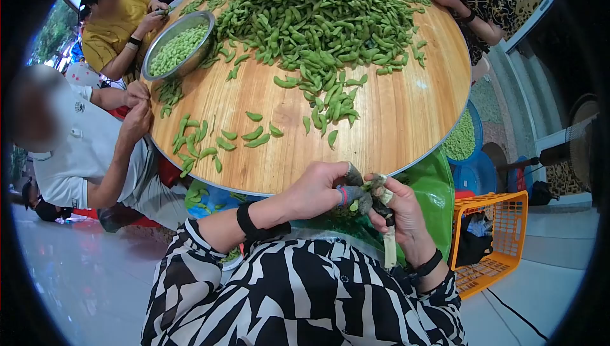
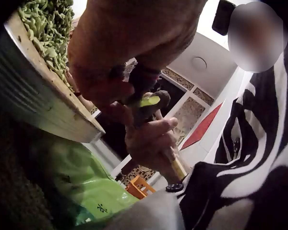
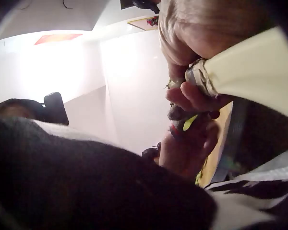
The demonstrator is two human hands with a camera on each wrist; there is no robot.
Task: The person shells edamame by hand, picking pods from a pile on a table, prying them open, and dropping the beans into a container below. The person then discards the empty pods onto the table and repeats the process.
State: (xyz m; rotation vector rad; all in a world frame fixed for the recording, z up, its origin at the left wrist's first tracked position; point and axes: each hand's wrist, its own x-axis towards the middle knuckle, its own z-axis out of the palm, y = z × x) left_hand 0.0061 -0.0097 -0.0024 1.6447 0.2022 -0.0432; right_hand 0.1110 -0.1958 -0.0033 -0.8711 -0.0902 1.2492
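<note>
In the head view both hands meet just off the near edge of the table. My left hand [image 1: 318, 190], with dark covers on thumb and finger, pinches a green soybean pod [image 2: 150, 101]. My right hand [image 1: 406, 212] comes in from the other side, its fingers curled at the same pod, fingertips close against the left ones. Wrapping covers some right fingertips, and a pale flat strip [image 1: 389, 247] hangs down from that hand. The fingers hide most of the pod. Beyond them, loose soybean pods [image 1: 257, 139] lie on the round wooden table [image 1: 394, 117].
A large heap of pods [image 1: 318, 15] covers the table's far side. At left stands a metal bowl [image 1: 206, 44] of shelled beans. Two people sit at left, another at far right. Green plastic sheeting [image 1: 438, 193], blue basins [image 1: 473, 174] and an orange crate [image 1: 518, 231] are at right.
</note>
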